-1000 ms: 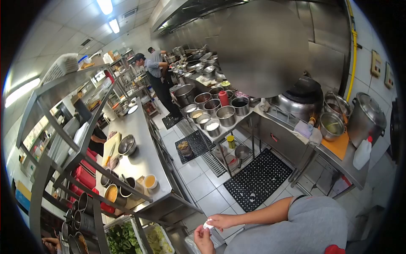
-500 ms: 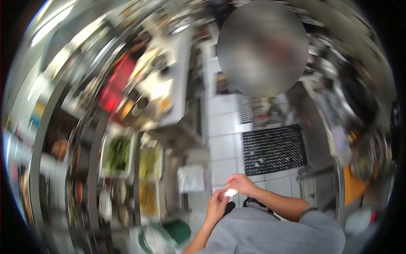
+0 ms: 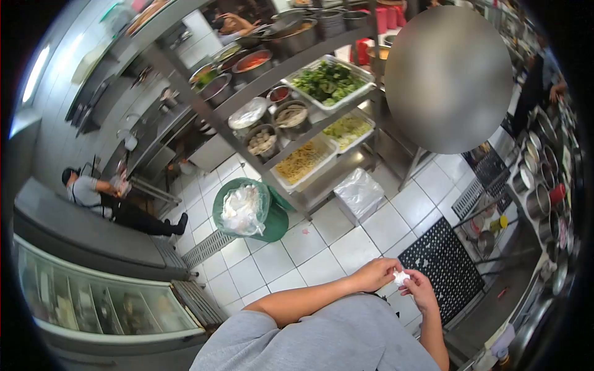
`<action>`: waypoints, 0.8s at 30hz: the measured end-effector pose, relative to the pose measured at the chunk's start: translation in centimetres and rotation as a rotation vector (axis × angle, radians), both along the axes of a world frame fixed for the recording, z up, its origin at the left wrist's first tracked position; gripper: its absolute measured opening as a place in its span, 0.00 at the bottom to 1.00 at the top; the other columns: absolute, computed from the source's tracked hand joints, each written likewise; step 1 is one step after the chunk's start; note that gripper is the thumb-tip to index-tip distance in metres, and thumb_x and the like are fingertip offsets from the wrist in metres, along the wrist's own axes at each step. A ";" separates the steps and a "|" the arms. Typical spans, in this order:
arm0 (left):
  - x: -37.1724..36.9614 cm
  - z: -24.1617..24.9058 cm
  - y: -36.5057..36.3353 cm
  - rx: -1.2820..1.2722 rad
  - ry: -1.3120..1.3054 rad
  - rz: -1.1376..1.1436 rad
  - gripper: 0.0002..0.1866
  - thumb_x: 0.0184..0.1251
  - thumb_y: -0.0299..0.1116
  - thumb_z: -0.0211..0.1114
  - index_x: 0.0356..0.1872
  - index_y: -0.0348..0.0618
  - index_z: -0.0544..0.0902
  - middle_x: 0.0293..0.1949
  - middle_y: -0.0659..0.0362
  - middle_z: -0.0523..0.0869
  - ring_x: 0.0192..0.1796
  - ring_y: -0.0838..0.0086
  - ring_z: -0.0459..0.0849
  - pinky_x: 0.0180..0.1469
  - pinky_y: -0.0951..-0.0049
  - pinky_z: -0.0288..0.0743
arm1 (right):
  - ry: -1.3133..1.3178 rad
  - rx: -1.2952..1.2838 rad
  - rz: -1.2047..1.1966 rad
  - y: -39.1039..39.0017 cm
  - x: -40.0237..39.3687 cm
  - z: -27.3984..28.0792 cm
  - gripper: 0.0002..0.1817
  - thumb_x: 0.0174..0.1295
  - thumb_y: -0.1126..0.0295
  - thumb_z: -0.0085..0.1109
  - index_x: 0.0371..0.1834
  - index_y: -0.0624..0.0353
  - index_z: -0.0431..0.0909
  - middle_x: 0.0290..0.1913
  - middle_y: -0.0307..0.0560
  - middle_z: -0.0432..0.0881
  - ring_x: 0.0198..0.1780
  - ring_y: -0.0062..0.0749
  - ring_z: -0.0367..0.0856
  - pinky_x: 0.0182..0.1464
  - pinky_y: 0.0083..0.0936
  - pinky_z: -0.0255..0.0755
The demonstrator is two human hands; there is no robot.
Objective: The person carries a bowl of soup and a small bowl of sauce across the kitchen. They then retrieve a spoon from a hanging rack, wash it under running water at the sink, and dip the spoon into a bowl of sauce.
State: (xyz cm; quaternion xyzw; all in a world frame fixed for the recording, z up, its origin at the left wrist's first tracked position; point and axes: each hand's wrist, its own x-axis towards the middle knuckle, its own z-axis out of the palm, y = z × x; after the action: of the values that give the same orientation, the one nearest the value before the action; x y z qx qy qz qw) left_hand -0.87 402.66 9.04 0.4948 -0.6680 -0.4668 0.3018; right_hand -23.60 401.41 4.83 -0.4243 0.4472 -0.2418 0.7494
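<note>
Above the tiled floor (image 3: 322, 247), beside the black mat (image 3: 442, 263), a small white scrap (image 3: 401, 276) is being pinched between the left hand (image 3: 374, 274) and right hand (image 3: 419, 289), fingers closed on it. Apparently it is being unwrapped; finer fingertip grip is being called for.

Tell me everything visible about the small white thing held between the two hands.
The white thing is small, pale and crumpled, perhaps paper or a wrapper; too small to tell. It sits pinched between the fingertips of the left hand and the right hand, both touching it, held in the air above the tiled floor, close to the person's grey shirt.
</note>
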 end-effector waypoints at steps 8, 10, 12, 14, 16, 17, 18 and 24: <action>12.3 1.0 14.2 -0.059 0.028 0.370 0.13 0.63 0.32 0.64 0.48 0.41 0.80 0.31 0.54 0.82 0.34 0.65 0.82 0.40 0.65 0.75 | 0.091 -0.060 0.571 4.0 15.0 1.1 0.07 0.65 0.68 0.62 0.38 0.61 0.81 0.31 0.38 0.83 0.28 0.18 0.78 0.33 0.18 0.74; 16.2 1.2 20.2 0.080 0.041 0.541 0.16 0.64 0.34 0.66 0.52 0.42 0.79 0.34 0.55 0.83 0.35 0.69 0.83 0.40 0.68 0.77 | 0.174 -0.138 0.730 6.3 20.2 1.3 0.08 0.65 0.67 0.63 0.35 0.60 0.80 0.28 0.37 0.81 0.26 0.17 0.76 0.32 0.18 0.73; 19.8 0.4 27.1 0.110 0.084 0.722 0.19 0.65 0.36 0.67 0.56 0.44 0.78 0.37 0.57 0.84 0.35 0.73 0.83 0.41 0.72 0.77 | 0.153 -0.147 0.861 9.3 25.7 1.4 0.08 0.65 0.67 0.63 0.35 0.61 0.78 0.29 0.37 0.80 0.28 0.19 0.79 0.32 0.19 0.75; 22.4 -1.1 34.1 0.174 0.129 0.947 0.20 0.67 0.37 0.66 0.58 0.44 0.78 0.39 0.59 0.85 0.37 0.75 0.84 0.42 0.74 0.78 | 0.162 -0.171 0.978 12.6 30.3 1.1 0.09 0.66 0.67 0.62 0.36 0.61 0.78 0.29 0.37 0.80 0.28 0.19 0.78 0.32 0.19 0.75; 24.0 -1.0 40.6 0.243 0.051 1.162 0.22 0.65 0.41 0.68 0.57 0.42 0.78 0.41 0.55 0.86 0.41 0.70 0.86 0.46 0.71 0.79 | 0.148 -0.171 1.063 15.5 34.7 0.7 0.09 0.67 0.66 0.61 0.37 0.62 0.77 0.29 0.38 0.80 0.29 0.18 0.78 0.32 0.19 0.75; 24.5 -2.5 43.7 0.209 0.078 1.225 0.22 0.67 0.39 0.66 0.57 0.40 0.78 0.41 0.56 0.86 0.40 0.73 0.85 0.45 0.73 0.78 | 0.124 -0.158 1.093 17.0 36.6 0.9 0.09 0.67 0.66 0.61 0.38 0.61 0.77 0.30 0.38 0.80 0.29 0.19 0.79 0.33 0.19 0.76; 24.7 -4.2 46.4 0.180 0.105 1.281 0.21 0.68 0.37 0.65 0.58 0.38 0.77 0.42 0.58 0.85 0.40 0.76 0.84 0.45 0.75 0.77 | 0.100 -0.138 1.120 18.5 38.2 1.0 0.09 0.68 0.66 0.60 0.38 0.61 0.77 0.30 0.38 0.80 0.29 0.19 0.79 0.33 0.19 0.76; 24.7 -2.7 51.2 0.186 0.390 1.503 0.19 0.69 0.36 0.65 0.57 0.38 0.78 0.42 0.58 0.84 0.41 0.76 0.84 0.45 0.75 0.77 | 0.050 -0.186 1.254 25.3 42.8 -0.2 0.08 0.68 0.67 0.60 0.43 0.60 0.75 0.31 0.38 0.81 0.30 0.19 0.80 0.32 0.19 0.76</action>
State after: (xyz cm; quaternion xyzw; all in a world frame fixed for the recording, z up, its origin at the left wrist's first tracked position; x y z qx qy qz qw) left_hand 23.85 453.86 6.37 0.7467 -0.0466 -0.2698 0.6061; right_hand 19.16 426.73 4.64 -0.6743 0.1082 0.2151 0.6981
